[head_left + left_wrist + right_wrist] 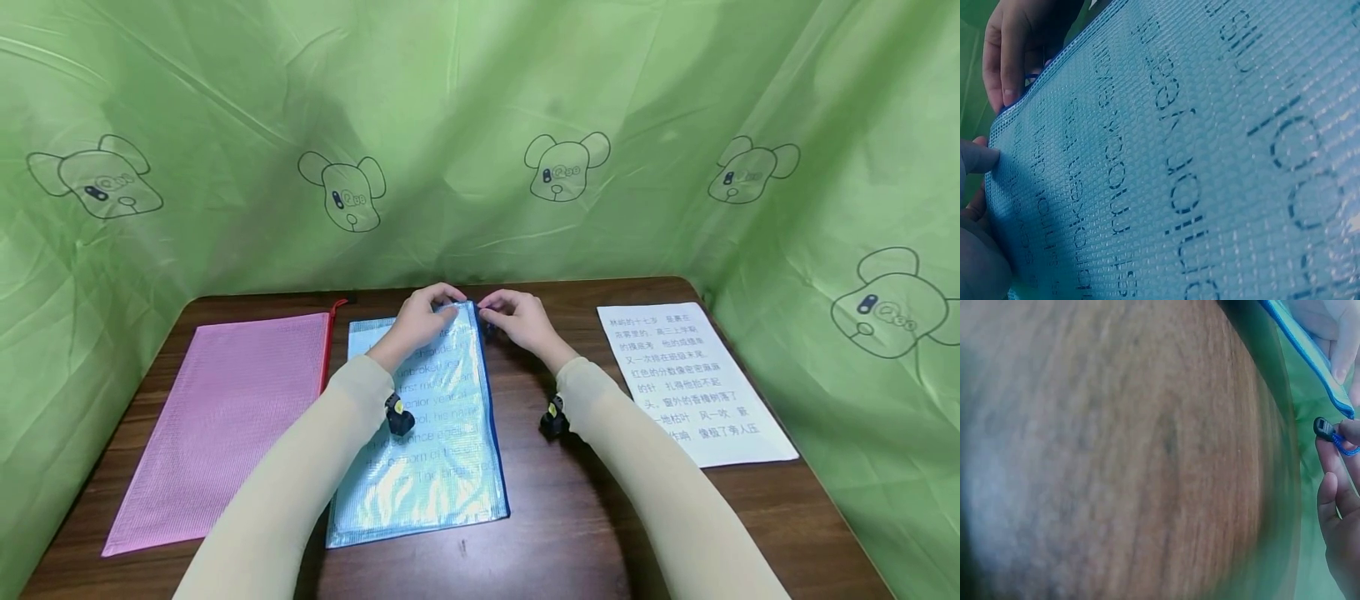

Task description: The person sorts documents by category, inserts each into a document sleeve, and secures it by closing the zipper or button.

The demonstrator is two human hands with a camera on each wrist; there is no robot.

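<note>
Blue pouch (427, 433): lies flat on the counter (570, 517), centre, long side running from 6 toward 12 o'clock; printed text shows through the mesh; zipper edge along its 3 o'clock side.
Left hand (422, 321): at the pouch's 12 o'clock end, fingers curled over the top corner and pinching the mesh; the left wrist view shows the thumb (979, 156) pressed on the pouch's edge.
Right hand (517, 321): just at 3 o'clock of the left hand, beside the same top corner; fingers curled, pinching the zipper pull (1324, 428) by its blue cord, as the right wrist view shows.
Zipper pull: small, dark, at the pouch's far corner, just off the blue edge.
Pink pouch (225, 417): at 9 o'clock of the blue one, just beside it, flat, red zipper along the near edge between them.
Printed sheet (693, 383): at 3 o'clock, well apart from the blue pouch, white, with printed characters.
Green cloth (480, 125): hangs round the counter from 9 through 12 to 3 o'clock, with bear outlines.
</note>
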